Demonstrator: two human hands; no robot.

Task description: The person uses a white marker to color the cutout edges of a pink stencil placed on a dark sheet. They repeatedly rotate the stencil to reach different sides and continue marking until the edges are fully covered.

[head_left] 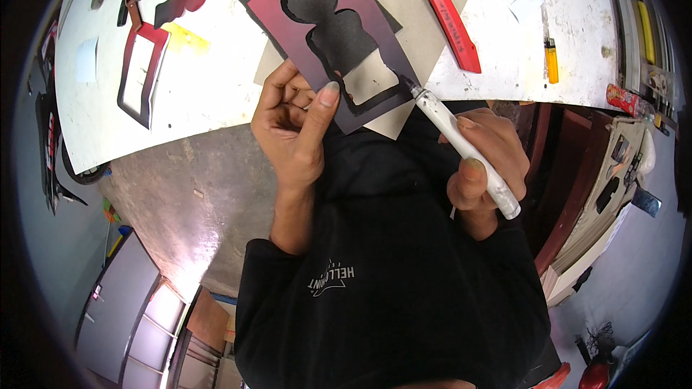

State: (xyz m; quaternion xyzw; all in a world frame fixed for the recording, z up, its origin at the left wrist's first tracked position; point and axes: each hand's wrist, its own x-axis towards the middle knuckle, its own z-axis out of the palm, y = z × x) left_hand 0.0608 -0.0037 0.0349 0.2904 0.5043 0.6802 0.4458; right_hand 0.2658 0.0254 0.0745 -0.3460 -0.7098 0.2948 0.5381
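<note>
Purple-pink card [285, 29] over near edge of worktable [205, 83], left hand [295, 121] pinching its side; right hand [501, 138] fingers clamped round white marker pen [467, 150], tip beside cutout's lower right. Rim [369, 106] looks mostly blackened; remainder unclear.

Lettering shows up in a couple of spots. The black sweater [389, 266] has white printed capitals across the chest with a star outline — upside down from this angle, plus a smaller row that's hard to make out. The red cutter [450, 27] has dark lettering running along its handle. The red packet [628, 101] has light print — too small to read.
</note>
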